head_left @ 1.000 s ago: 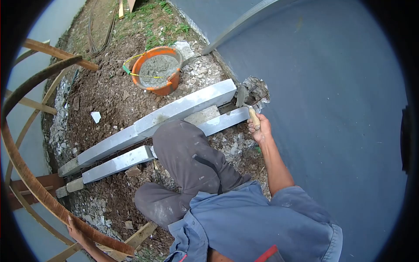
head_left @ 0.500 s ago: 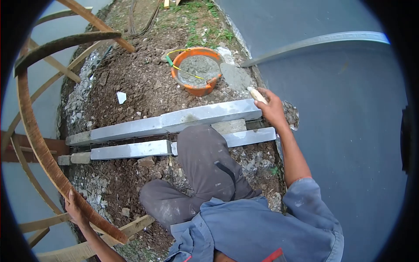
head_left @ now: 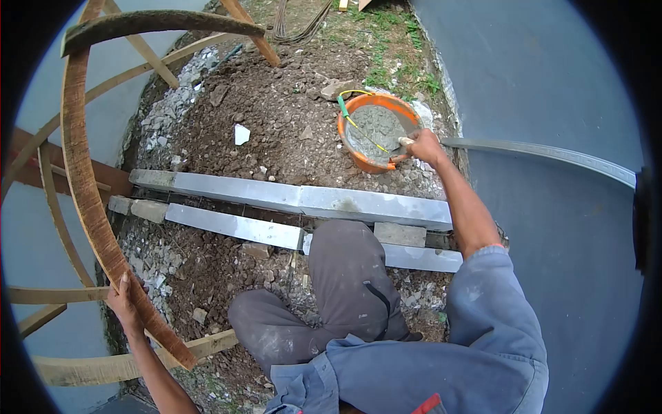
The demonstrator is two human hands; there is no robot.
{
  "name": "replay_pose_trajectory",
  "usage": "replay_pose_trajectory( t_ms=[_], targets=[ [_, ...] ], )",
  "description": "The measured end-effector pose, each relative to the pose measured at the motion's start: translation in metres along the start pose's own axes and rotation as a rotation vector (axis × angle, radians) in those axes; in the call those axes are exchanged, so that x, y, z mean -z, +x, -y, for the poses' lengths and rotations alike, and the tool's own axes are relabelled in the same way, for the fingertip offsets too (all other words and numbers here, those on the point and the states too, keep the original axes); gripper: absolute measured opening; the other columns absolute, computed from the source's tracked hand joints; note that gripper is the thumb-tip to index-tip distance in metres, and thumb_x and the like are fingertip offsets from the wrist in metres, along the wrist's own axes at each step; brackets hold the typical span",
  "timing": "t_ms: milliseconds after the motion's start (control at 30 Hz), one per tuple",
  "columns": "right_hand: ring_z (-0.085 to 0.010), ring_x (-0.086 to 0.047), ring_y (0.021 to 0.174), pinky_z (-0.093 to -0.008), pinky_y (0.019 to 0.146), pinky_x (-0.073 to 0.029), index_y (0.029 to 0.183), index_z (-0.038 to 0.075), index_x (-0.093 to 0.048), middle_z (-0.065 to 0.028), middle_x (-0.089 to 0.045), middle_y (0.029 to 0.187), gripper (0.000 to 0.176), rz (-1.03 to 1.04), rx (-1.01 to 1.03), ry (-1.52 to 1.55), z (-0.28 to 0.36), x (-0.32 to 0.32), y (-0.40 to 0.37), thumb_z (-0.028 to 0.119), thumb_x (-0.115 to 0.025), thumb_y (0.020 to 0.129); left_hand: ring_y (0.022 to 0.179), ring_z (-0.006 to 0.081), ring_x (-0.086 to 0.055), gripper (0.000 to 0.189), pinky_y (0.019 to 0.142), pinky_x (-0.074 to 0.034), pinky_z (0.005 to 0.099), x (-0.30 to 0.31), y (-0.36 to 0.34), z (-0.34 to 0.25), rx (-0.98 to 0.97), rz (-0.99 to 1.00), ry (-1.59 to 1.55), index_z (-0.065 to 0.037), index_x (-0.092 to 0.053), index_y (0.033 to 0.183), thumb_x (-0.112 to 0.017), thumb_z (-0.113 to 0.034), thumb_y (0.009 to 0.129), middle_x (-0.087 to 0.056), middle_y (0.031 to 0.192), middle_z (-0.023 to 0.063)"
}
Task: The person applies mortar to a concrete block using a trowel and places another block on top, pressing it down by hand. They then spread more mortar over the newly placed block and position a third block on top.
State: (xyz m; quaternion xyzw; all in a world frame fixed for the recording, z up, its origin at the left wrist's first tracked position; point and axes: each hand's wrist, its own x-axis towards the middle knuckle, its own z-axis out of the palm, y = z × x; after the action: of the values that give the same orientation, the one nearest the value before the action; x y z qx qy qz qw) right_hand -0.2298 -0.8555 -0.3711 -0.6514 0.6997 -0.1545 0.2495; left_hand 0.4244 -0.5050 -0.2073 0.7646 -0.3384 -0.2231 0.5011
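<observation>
My right hand [head_left: 426, 147] grips the wooden handle of a trowel [head_left: 405, 141], whose blade dips into the grey mortar in the orange bucket [head_left: 357, 156]. My left hand [head_left: 126, 301] rests on a curved wooden form strip [head_left: 81, 179] at the lower left. Two long grey concrete beams [head_left: 276, 196] lie side by side on the soil in front of my bent knee [head_left: 343, 255]. A small concrete block [head_left: 400, 234] sits between the beams near their right end.
Brown soil and rubble [head_left: 276, 110] cover the ground behind the beams. A grey wall [head_left: 552, 83] with a curved metal strip [head_left: 552, 155] rises at the right. Wooden battens [head_left: 131, 362] frame the left side. Grass [head_left: 393, 55] grows at the top.
My right hand has carried the trowel away from the hole by the beam ends up to the bucket and into the mortar. The view has swung, and my left hand stays on the curved strip.
</observation>
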Motion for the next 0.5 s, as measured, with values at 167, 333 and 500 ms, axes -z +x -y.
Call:
replay_pose_trajectory(
  t_ms=[167, 333, 500],
  targets=[
    [-0.0107, -0.052, 0.046, -0.0261, 0.042, -0.039, 0.089, -0.007, -0.070, -0.0082, -0.063, 0.064, 0.016, -0.012, -0.185, 0.614, -0.008, -0.039, 0.006, 0.005, -0.067, 0.078, 0.062, 0.0160, -0.061, 0.036, 0.058, -0.051, 0.0285, 0.007, 0.004, 0.007, -0.019, 0.023, 0.020, -0.003, -0.059, 0.100, -0.064, -0.038, 0.092, -0.062, 0.074, 0.0063],
    [-0.0079, -0.051, 0.044, -0.0222, 0.039, -0.038, 0.105, -0.009, -0.065, -0.0084, -0.065, 0.068, 0.028, -0.020, -0.209, 0.796, 0.001, -0.035, -0.008, -0.002, -0.060, 0.078, 0.062, 0.0154, -0.061, 0.033, 0.058, -0.050, 0.0286, 0.004, 0.002, 0.006, -0.034, 0.019, 0.009, -0.003, -0.059, 0.099, -0.064, -0.035, 0.092, -0.062, 0.075, 0.0062],
    [-0.0060, -0.048, 0.043, -0.0211, 0.038, -0.035, 0.111, -0.003, -0.065, -0.0046, -0.065, 0.069, 0.030, -0.114, -0.149, 0.877, -0.027, -0.051, -0.044, 0.000, -0.062, 0.080, 0.062, 0.0156, -0.061, 0.031, 0.058, -0.051, 0.0292, 0.004, 0.001, 0.000, -0.022, 0.036, 0.015, -0.003, -0.058, 0.099, -0.063, -0.033, 0.092, -0.062, 0.076, 0.0075]
  ],
)
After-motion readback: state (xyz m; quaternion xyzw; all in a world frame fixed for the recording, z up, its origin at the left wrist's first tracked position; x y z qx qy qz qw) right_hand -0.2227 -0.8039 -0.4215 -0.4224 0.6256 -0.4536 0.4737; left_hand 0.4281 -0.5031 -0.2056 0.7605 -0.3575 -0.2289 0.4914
